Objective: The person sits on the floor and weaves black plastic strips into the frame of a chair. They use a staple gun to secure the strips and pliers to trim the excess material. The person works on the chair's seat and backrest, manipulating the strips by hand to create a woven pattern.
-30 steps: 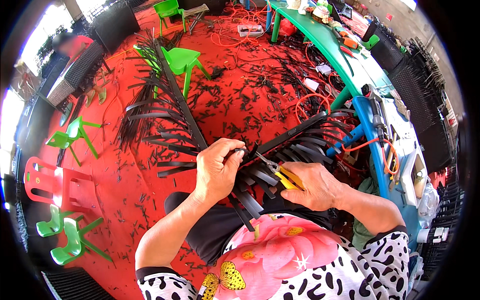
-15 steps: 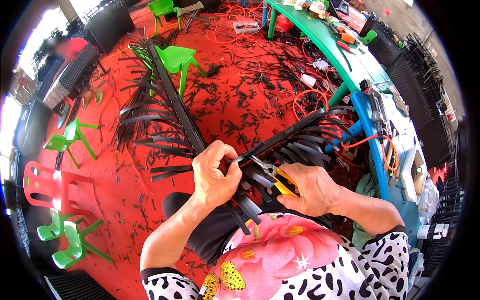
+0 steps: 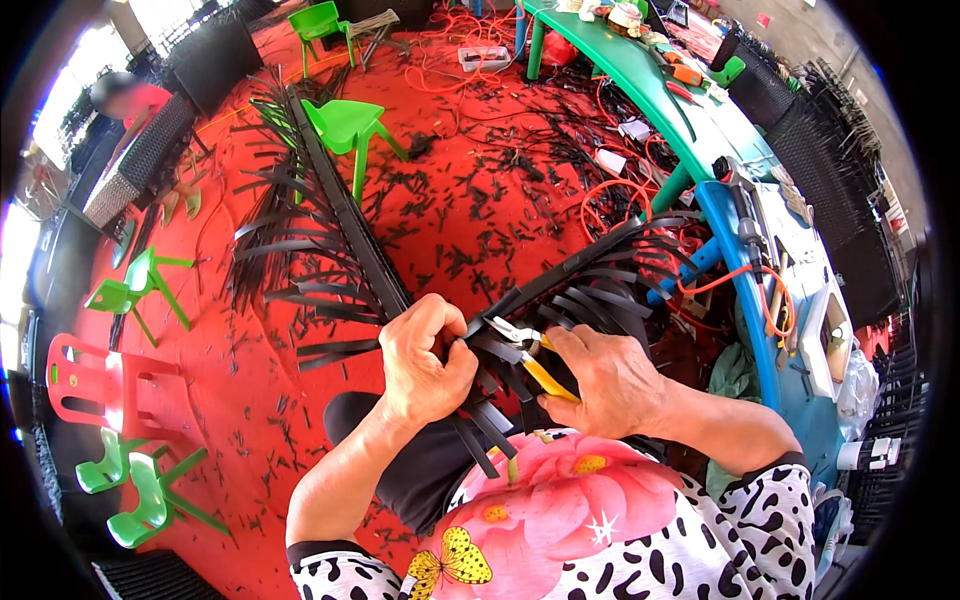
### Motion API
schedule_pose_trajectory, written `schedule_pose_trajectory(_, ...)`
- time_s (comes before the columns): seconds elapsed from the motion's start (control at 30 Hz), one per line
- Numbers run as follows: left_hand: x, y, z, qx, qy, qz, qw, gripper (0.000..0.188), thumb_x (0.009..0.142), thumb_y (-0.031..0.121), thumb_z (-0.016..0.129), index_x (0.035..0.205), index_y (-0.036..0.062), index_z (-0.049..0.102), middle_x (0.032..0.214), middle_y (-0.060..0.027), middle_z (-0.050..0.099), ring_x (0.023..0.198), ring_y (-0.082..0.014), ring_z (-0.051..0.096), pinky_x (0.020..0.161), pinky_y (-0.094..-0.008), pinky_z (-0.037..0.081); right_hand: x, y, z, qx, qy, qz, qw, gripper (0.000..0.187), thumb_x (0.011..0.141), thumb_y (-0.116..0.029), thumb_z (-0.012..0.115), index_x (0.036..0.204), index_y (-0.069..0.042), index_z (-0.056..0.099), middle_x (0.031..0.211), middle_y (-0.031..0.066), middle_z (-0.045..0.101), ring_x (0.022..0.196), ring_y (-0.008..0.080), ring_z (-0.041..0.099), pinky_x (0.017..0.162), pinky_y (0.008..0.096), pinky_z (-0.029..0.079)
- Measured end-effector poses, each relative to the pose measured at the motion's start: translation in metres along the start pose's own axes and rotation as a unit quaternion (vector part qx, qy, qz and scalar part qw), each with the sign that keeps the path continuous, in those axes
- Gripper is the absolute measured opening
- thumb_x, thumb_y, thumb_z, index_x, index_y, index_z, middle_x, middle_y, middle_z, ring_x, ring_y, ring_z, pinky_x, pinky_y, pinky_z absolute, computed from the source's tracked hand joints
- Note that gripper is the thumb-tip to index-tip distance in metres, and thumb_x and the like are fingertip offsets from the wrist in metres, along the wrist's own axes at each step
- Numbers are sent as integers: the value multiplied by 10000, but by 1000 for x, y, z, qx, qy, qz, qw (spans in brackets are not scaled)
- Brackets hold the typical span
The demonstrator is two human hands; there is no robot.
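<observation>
My left hand is closed in a pinch on a black strip near the corner of a V-shaped black frame. Flat black strips stick out along both arms of the frame like fringe. With my right hand I grip pliers with yellow handles. Their metal jaws point left, beside the strips at the corner and just right of my left fingers. Whether the jaws touch a strip I cannot tell. Loose strip ends hang below the corner, over my dark trousers.
Black offcuts litter the red floor. Green child-size chairs and a pink-red chair stand around. At right, a green table and a blue table carry tools and orange cable. A person sits at far left.
The pliers have moved slightly left, their jaws closer to my left fingers. My left hand keeps its pinch, a little lower and further left.
</observation>
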State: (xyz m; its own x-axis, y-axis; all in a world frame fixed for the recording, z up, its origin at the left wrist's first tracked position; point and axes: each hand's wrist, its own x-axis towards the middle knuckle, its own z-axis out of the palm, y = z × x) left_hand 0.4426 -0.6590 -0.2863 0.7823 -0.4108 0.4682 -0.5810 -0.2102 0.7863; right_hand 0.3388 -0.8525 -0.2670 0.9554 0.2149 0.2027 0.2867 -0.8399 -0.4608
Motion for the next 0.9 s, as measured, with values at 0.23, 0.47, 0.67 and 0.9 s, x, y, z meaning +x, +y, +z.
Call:
schedule_pose_trajectory(0.23, 3, 1, 3, -3, -19, 14, 1000, 125, 560, -38, 483, 650, 29, 429, 583, -60, 398, 474, -178, 388, 445, -298, 286, 6, -4, 1, -51, -19, 22, 998, 493, 661, -275, 679, 993, 45, 504, 790, 207, 580, 670, 362, 614, 588, 413, 512)
schedule_pose_trajectory(0.47, 4, 3, 1, 1, -15, 31, 999, 128, 552, -45, 474, 640, 26, 414, 584, -47, 397, 467, -148, 367, 442, -277, 267, 12, -7, 3, -93, -51, 24, 994, 455, 664, -291, 668, 908, 46, 484, 720, 210, 578, 618, 348, 613, 547, 416, 497)
schedule_pose_trajectory(0.67, 4, 4, 1, -8, -24, 5, 1000, 123, 564, -48, 475, 643, 31, 426, 589, -29, 413, 472, -112, 358, 441, -264, 259, 9, 9, 13, 7, -27, 33, 999, 408, 680, -222, 673, 931, 27, 468, 757, 224, 602, 658, 377, 609, 585, 443, 491)
schedule_pose_trajectory(0.9, 2, 2, -2, -19, -52, -28, 998, 131, 618, -44, 529, 722, 26, 493, 640, -17, 471, 517, -79, 418, 459, -238, 306, -12, 18, 2, 167, -27, 59, 984, 644, 657, -264, 727, 1165, 18, 449, 827, 153, 569, 669, 308, 585, 616, 376, 472)
